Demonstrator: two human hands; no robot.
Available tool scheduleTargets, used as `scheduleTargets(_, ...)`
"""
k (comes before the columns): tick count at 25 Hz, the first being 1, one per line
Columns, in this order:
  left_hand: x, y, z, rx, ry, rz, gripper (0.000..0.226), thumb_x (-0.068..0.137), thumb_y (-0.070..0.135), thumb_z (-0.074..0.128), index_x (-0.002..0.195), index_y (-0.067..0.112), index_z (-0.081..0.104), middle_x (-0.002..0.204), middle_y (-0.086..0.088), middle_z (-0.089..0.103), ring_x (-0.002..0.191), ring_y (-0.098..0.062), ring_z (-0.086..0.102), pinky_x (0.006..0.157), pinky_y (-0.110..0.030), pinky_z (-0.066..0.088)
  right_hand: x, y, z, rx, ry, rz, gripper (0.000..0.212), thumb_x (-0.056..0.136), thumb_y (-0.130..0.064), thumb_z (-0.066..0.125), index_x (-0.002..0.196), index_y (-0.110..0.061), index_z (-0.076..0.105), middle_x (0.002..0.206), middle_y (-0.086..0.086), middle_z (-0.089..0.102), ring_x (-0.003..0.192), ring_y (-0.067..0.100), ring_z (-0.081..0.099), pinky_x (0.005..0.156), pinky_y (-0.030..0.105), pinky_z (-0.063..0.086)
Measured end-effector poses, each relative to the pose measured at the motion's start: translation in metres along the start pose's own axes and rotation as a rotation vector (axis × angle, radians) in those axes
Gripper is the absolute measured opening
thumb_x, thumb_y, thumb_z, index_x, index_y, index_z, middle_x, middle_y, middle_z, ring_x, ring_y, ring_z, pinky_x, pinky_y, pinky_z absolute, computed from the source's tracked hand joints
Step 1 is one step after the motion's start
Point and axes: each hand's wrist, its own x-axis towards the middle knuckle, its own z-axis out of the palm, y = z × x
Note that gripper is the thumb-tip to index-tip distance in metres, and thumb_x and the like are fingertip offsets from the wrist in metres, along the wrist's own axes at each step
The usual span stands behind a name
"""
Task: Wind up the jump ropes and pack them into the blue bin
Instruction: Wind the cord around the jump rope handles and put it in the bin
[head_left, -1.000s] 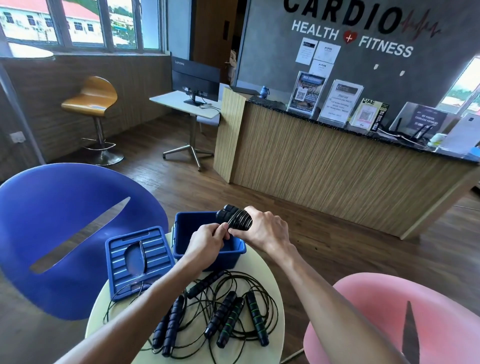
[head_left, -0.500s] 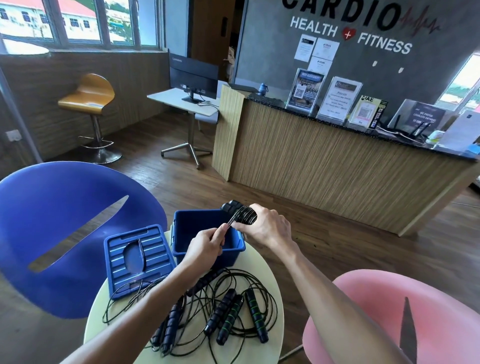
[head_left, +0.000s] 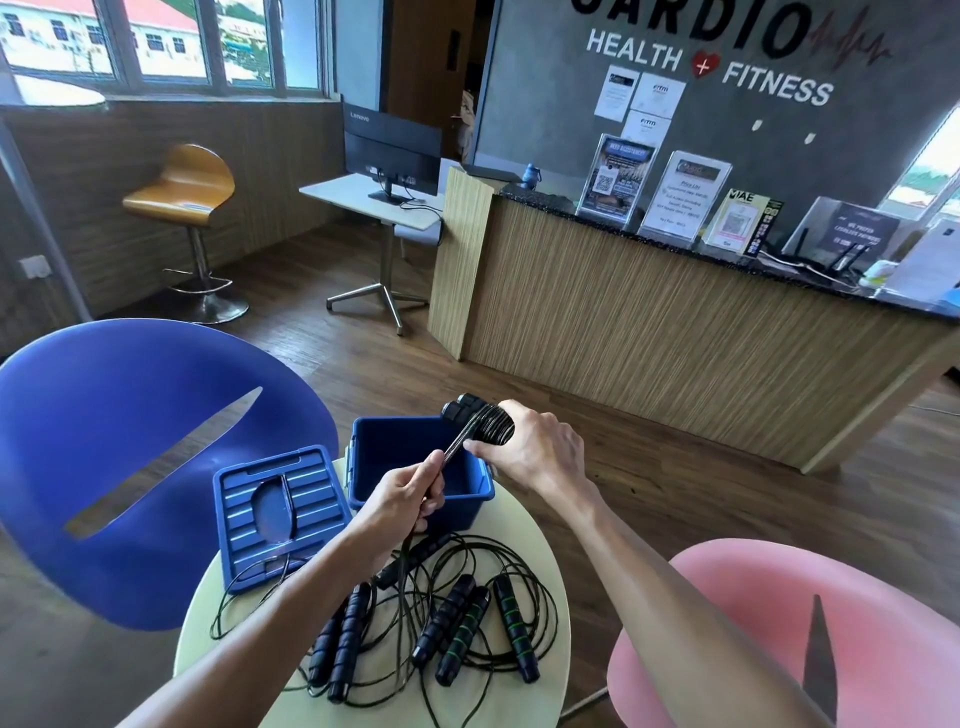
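My right hand (head_left: 535, 452) grips a pair of black jump-rope handles (head_left: 480, 423) with cord wound round them, held above the open blue bin (head_left: 363, 483). My left hand (head_left: 408, 499) pinches the loose black cord (head_left: 454, 449) of that rope, pulled taut down and left from the handles. The cord's tail runs down past my left wrist to the table. Several more black jump ropes (head_left: 467, 623) with foam handles lie tangled on the round cream table (head_left: 550, 566) below my arms.
The bin's blue lid (head_left: 278, 514) lies flat left of the bin. A blue chair (head_left: 104, 467) stands to the left and a pink chair (head_left: 753, 634) to the right. A wooden reception counter (head_left: 675, 332) stands behind.
My left hand has drawn the cord down and away from the handles, stretching it taut. My right hand stays over the bin holding the wound handles.
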Motion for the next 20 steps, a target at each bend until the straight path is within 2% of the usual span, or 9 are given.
scheduleTargets(3, 0.000, 0.002, 0.000, 0.029, 0.002, 0.023, 0.045, 0.098, 0.047, 0.041, 0.066, 0.016, 0.048, 0.056, 0.003, 0.039, 0.053, -0.010, 0.032, 0.054, -0.025, 0.029, -0.002, 0.001, 0.002, 0.039, -0.021, 0.026, 0.056, 0.074, -0.075, 0.065, 0.110, -0.033, 0.062, 0.097, -0.001, 0.075, 0.096, 0.028, 0.070, 0.071, 0.033, 0.045)
scheduleTargets(5, -0.001, 0.001, -0.002, -0.049, -0.023, -0.015, 0.042, 0.098, 0.045, 0.044, 0.070, 0.015, 0.052, 0.055, 0.002, 0.037, 0.052, -0.011, 0.033, 0.054, -0.024, 0.032, -0.003, 0.002, 0.002, 0.055, -0.018, 0.019, 0.055, 0.073, -0.076, 0.064, 0.108, -0.034, 0.061, 0.095, -0.003, 0.075, 0.093, 0.027, 0.070, 0.071, 0.034, 0.048)
scheduleTargets(7, -0.003, -0.001, -0.005, -0.134, -0.053, -0.068, 0.039, 0.096, 0.045, 0.048, 0.076, 0.014, 0.057, 0.055, 0.004, 0.033, 0.049, -0.010, 0.030, 0.049, -0.023, 0.029, -0.002, 0.003, 0.001, 0.059, -0.008, 0.002, 0.055, 0.073, -0.076, 0.063, 0.108, -0.034, 0.061, 0.093, -0.004, 0.075, 0.092, 0.026, 0.071, 0.072, 0.034, 0.050)
scheduleTargets(11, -0.004, -0.001, -0.005, -0.079, -0.016, -0.085, 0.039, 0.098, 0.043, 0.046, 0.088, 0.010, 0.062, 0.054, 0.007, 0.030, 0.046, -0.006, 0.027, 0.041, -0.016, 0.024, -0.003, 0.007, 0.000, 0.071, -0.016, 0.022, 0.058, 0.074, -0.076, 0.065, 0.114, -0.035, 0.062, 0.097, -0.002, 0.075, 0.096, 0.027, 0.070, 0.074, 0.034, 0.048)
scheduleTargets(15, -0.002, -0.002, -0.002, -0.026, -0.020, -0.098, 0.043, 0.099, 0.049, 0.040, 0.072, 0.018, 0.050, 0.053, 0.008, 0.031, 0.045, -0.007, 0.025, 0.042, -0.018, 0.022, -0.006, 0.007, 0.000, 0.127, -0.040, 0.022, 0.059, 0.073, -0.078, 0.063, 0.115, -0.038, 0.062, 0.096, -0.006, 0.075, 0.095, 0.024, 0.070, 0.075, 0.034, 0.050)
scheduleTargets(20, 0.012, -0.019, -0.016, 0.147, 0.087, -0.111, 0.053, 0.098, 0.051, 0.040, 0.055, 0.021, 0.037, 0.046, 0.007, 0.033, 0.043, -0.010, 0.027, 0.046, -0.025, 0.025, -0.012, -0.001, -0.014, 0.250, -0.096, -0.101, 0.057, 0.072, -0.080, 0.063, 0.116, -0.044, 0.059, 0.087, -0.015, 0.071, 0.087, 0.012, 0.067, 0.069, 0.030, 0.047)
